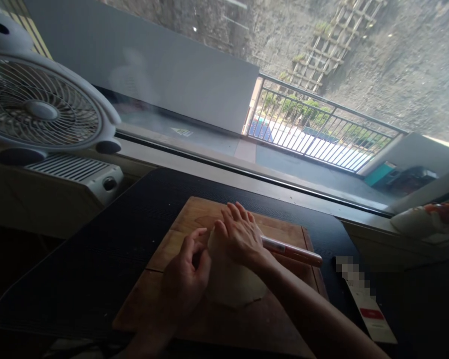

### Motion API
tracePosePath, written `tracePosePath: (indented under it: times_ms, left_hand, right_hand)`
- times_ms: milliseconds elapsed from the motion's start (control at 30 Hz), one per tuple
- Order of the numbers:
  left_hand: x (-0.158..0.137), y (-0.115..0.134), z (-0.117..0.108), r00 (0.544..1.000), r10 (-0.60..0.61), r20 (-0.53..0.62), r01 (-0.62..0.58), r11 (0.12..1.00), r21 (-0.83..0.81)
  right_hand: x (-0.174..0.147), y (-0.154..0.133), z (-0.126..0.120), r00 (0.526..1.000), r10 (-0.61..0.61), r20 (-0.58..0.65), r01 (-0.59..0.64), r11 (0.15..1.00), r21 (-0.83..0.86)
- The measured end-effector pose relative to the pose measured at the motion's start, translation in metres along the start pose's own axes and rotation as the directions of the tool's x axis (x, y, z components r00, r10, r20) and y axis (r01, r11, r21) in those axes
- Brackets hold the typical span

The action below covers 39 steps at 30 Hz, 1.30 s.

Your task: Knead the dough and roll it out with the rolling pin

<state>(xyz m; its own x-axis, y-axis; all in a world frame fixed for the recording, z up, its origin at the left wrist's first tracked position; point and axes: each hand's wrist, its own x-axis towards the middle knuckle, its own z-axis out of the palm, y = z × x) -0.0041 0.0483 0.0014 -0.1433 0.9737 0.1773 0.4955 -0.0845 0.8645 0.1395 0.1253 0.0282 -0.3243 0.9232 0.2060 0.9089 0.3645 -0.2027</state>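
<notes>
A pale, thin sheet that looks like dough (234, 289) lies on a wooden board (168, 244). My right hand (241, 232) rests palm down over its far part, fingers stretched out. To the right, a rolling pin (295, 251) sticks out from behind my right wrist; its other end is hidden, so I cannot tell whether the sheet is wrapped around it. At the sheet's left edge is my left hand (189, 264), fingers loosely curved and thumb apart, with nothing visible in it. Whether it touches the sheet is unclear in the shadow.
The board sits on a dark table (97, 259) by a window. A long pale box with a red band (372, 313) lies at the table's right. Left of the table, a white fan (41, 109) stands on a slatted white unit (75, 169). Outside is a balcony railing (322, 129).
</notes>
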Motion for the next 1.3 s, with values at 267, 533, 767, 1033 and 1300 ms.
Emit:
tracePosePath:
  times_ms: [267, 533, 767, 1033, 1300]
  left_hand:
    - [0.025, 0.016, 0.000, 0.998, -0.059, 0.020, 0.055, 0.981, 0.184]
    - [0.066, 0.052, 0.032, 1.000, -0.006, 0.026, 0.003, 0.995, 0.104]
    - [0.020, 0.028, 0.015, 0.997, 0.019, -0.081, -0.009, 0.992, 0.123]
    - [0.001, 0.009, -0.003, 0.998, 0.043, 0.048, -0.052, 0.975, 0.214]
    - [0.000, 0.005, -0.002, 0.997, 0.069, 0.026, -0.072, 0.991, 0.116]
  right_hand:
    - [0.039, 0.041, -0.013, 0.968, 0.210, -0.139, -0.218, 0.975, -0.042]
    - [-0.041, 0.076, -0.043, 0.956, 0.289, -0.053, -0.291, 0.956, -0.027]
    - [-0.078, 0.070, -0.052, 0.992, 0.091, -0.092, -0.096, 0.994, -0.046]
    - [-0.009, 0.032, -0.024, 0.978, 0.163, -0.128, -0.166, 0.986, -0.012]
    - [-0.026, 0.022, -0.016, 0.996, 0.074, -0.043, -0.074, 0.997, -0.006]
